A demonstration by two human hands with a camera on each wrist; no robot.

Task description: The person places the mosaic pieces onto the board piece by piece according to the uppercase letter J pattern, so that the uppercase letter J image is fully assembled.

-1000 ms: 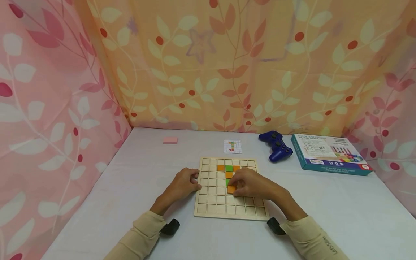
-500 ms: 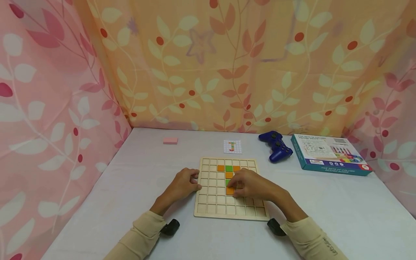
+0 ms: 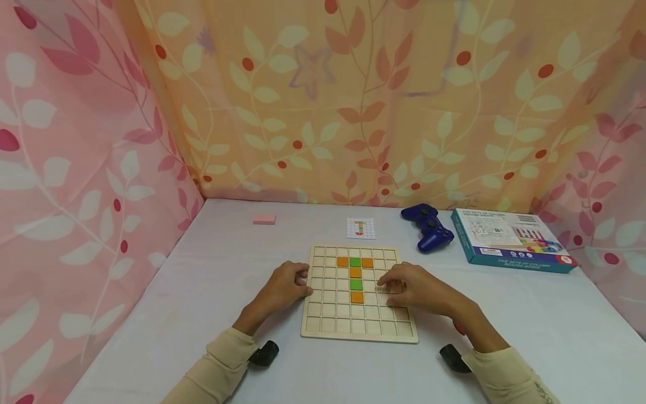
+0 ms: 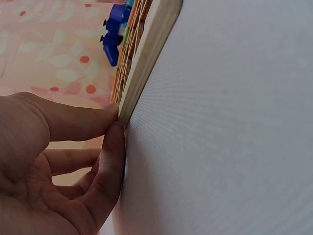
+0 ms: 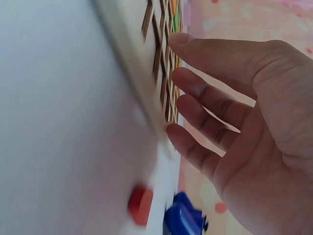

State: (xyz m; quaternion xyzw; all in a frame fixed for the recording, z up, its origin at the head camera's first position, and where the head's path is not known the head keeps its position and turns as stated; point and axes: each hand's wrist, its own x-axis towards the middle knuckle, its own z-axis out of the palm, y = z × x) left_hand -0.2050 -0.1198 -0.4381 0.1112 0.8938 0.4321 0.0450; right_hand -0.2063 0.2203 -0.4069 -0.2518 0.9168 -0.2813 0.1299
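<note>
Pinching a wooden board [image 3: 328, 310], left hand [image 3: 284, 285] at edge — right hand [image 3: 416, 289] above, fingers [image 5: 211, 97] loosely parted

Soft, rather dim light spreads evenly over the table [image 3: 212, 292], leaving only faint shadows. In the left wrist view, fine ripple lines streak the tabletop and gentle shade lies beside the left hand [image 4: 73, 161]. The right wrist view blurs the board's [image 5: 139, 63] near edge and the red block [image 5: 141, 204].
</note>
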